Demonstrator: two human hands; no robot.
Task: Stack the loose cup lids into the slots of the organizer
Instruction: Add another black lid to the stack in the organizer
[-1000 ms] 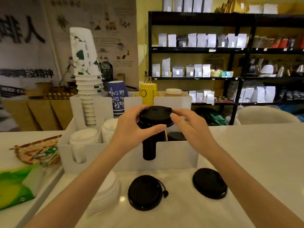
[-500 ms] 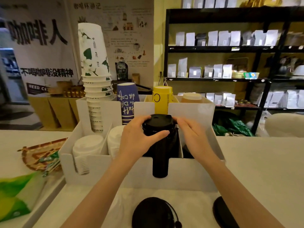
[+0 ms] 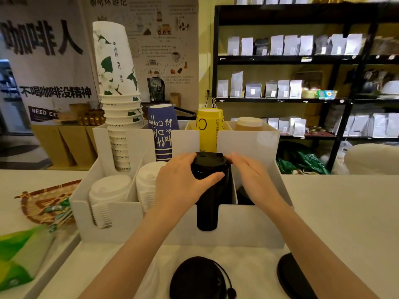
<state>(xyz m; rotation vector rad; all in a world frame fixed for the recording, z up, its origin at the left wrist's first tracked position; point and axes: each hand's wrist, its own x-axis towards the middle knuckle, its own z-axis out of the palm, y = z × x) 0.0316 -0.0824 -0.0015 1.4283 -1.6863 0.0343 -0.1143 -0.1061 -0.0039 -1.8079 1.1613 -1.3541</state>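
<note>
A white organizer (image 3: 121,214) stands on the counter. A stack of black lids (image 3: 208,212) fills its third front slot. My left hand (image 3: 181,182) and my right hand (image 3: 252,175) grip the top black lid (image 3: 208,161) from both sides, seated on that stack. White lid stacks (image 3: 109,190) fill the two left slots. Two loose black lids lie on the counter in front, one in the middle (image 3: 194,279) and one at the right (image 3: 291,277).
Paper cups stand in the rear slots: a tall white stack (image 3: 117,91), a blue cup (image 3: 163,130), a yellow cup (image 3: 209,128). A woven tray (image 3: 38,203) and green packet (image 3: 17,251) lie left. Black shelves (image 3: 302,59) line the back wall.
Both hands carried the black lid down and forward onto the stack in the third slot. The view moved closer to the organizer, so the loose lids sit lower in frame.
</note>
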